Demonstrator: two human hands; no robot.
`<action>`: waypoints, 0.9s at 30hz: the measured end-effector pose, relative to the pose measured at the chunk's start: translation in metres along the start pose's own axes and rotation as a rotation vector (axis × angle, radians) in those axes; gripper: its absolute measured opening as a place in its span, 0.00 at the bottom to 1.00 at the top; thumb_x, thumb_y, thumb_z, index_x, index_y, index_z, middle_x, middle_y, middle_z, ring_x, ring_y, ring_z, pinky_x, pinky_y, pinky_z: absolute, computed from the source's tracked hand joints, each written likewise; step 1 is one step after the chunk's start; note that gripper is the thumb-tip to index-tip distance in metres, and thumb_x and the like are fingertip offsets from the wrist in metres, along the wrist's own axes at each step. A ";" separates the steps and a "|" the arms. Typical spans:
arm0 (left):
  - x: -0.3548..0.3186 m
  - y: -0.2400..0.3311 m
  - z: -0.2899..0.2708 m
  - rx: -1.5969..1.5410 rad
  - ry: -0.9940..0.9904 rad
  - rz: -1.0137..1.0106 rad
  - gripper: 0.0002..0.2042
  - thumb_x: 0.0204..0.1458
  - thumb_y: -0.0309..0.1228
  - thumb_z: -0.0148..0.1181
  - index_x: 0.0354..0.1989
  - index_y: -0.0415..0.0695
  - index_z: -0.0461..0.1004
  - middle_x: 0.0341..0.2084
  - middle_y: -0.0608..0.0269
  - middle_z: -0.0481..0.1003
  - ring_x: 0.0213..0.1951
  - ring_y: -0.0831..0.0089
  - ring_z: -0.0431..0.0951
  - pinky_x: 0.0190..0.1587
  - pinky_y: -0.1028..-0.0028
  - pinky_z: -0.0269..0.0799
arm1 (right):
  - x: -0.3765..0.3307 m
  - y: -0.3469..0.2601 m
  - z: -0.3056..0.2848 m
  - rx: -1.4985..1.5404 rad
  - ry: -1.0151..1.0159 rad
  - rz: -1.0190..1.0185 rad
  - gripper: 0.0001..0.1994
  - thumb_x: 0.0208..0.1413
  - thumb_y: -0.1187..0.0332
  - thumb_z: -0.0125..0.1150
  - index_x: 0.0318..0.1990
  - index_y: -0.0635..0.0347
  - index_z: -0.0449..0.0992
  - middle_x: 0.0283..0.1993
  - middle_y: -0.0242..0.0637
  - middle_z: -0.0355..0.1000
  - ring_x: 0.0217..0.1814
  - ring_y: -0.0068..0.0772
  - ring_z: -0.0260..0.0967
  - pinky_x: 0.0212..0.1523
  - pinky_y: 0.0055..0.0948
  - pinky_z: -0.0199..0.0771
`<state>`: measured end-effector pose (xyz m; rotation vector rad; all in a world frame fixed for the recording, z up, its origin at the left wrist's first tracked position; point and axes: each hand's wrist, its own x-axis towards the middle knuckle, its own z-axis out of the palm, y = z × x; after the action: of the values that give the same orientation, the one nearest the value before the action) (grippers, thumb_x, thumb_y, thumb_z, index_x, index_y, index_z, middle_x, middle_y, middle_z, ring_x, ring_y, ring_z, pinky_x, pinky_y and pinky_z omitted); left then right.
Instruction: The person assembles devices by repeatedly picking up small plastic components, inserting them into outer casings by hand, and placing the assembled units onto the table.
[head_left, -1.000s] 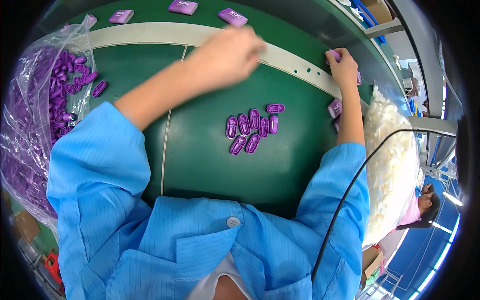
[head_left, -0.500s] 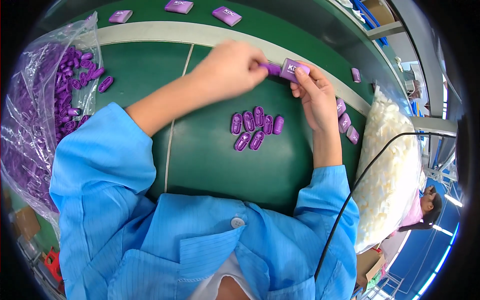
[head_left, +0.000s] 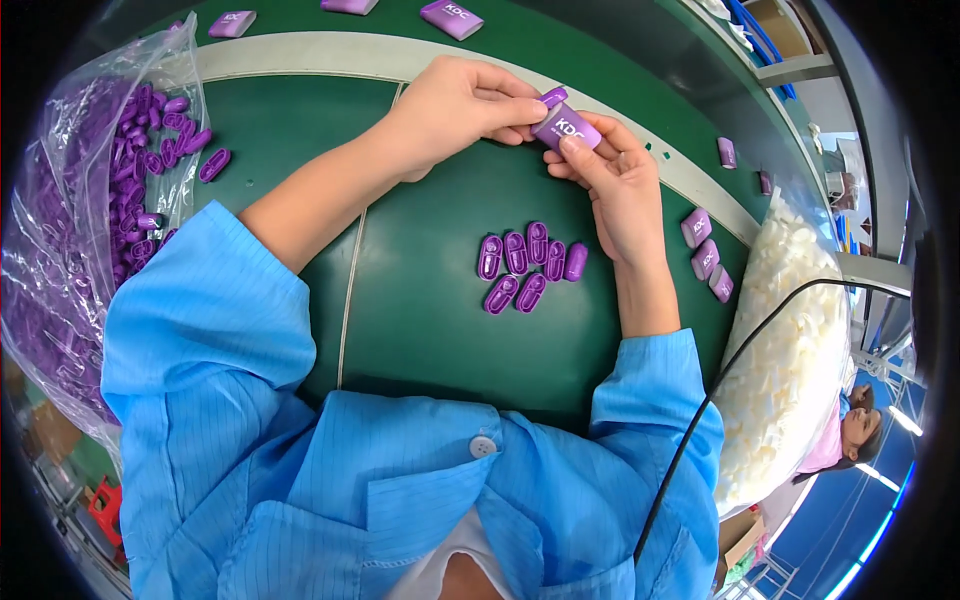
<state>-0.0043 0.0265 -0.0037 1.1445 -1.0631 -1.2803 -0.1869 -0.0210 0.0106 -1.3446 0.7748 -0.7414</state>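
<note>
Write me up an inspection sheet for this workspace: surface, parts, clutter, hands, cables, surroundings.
Surface: green worktop, bordered by a pale curved strip.
Parts: purple case in hand, small purple piece at its end, fit unclear; seven oval pieces grouped on the worktop; more cases beyond the strip and at right.
Clutter: one loose oval piece beside the clear bag of purple pieces.
Left hand: pinches the small purple piece.
Right hand: grips the purple case.
Cables: black cable crosses the right sleeve in this view.
Surroundings: bag of pale pieces and another person at right.
</note>
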 end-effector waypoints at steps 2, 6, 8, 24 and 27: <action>-0.002 0.002 -0.001 -0.018 -0.014 -0.021 0.12 0.51 0.32 0.57 0.40 0.37 0.74 0.32 0.60 0.76 0.35 0.77 0.76 0.39 0.80 0.71 | -0.001 -0.002 -0.002 -0.006 0.024 -0.002 0.14 0.51 0.75 0.58 0.44 0.70 0.68 0.38 0.41 0.72 0.34 0.25 0.71 0.36 0.20 0.74; -0.006 0.004 0.004 0.051 0.025 0.018 0.12 0.49 0.31 0.59 0.40 0.37 0.74 0.31 0.61 0.76 0.34 0.78 0.75 0.38 0.81 0.71 | -0.002 -0.003 -0.002 -0.037 0.038 -0.025 0.14 0.50 0.75 0.59 0.44 0.70 0.69 0.38 0.41 0.72 0.33 0.24 0.71 0.36 0.20 0.74; -0.007 0.002 0.005 0.122 0.041 0.036 0.12 0.49 0.30 0.60 0.40 0.37 0.74 0.31 0.61 0.76 0.34 0.78 0.75 0.38 0.81 0.71 | -0.003 -0.003 -0.001 -0.034 0.031 -0.024 0.14 0.50 0.75 0.59 0.44 0.70 0.69 0.37 0.41 0.72 0.33 0.24 0.70 0.36 0.19 0.74; -0.012 0.005 0.003 0.383 0.006 0.216 0.14 0.50 0.28 0.57 0.44 0.36 0.73 0.29 0.62 0.77 0.29 0.81 0.74 0.35 0.80 0.72 | -0.006 -0.001 0.003 -0.090 0.014 -0.080 0.14 0.49 0.78 0.59 0.45 0.70 0.69 0.38 0.40 0.72 0.36 0.23 0.70 0.37 0.21 0.75; -0.015 0.008 0.004 0.461 0.029 0.234 0.13 0.50 0.28 0.57 0.44 0.36 0.73 0.29 0.59 0.77 0.27 0.79 0.75 0.33 0.79 0.72 | -0.006 0.002 0.002 -0.152 -0.001 -0.172 0.14 0.49 0.79 0.59 0.45 0.71 0.70 0.38 0.40 0.72 0.36 0.24 0.70 0.37 0.20 0.74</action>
<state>-0.0078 0.0414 0.0050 1.3248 -1.4712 -0.8540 -0.1883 -0.0146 0.0094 -1.5635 0.7323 -0.8296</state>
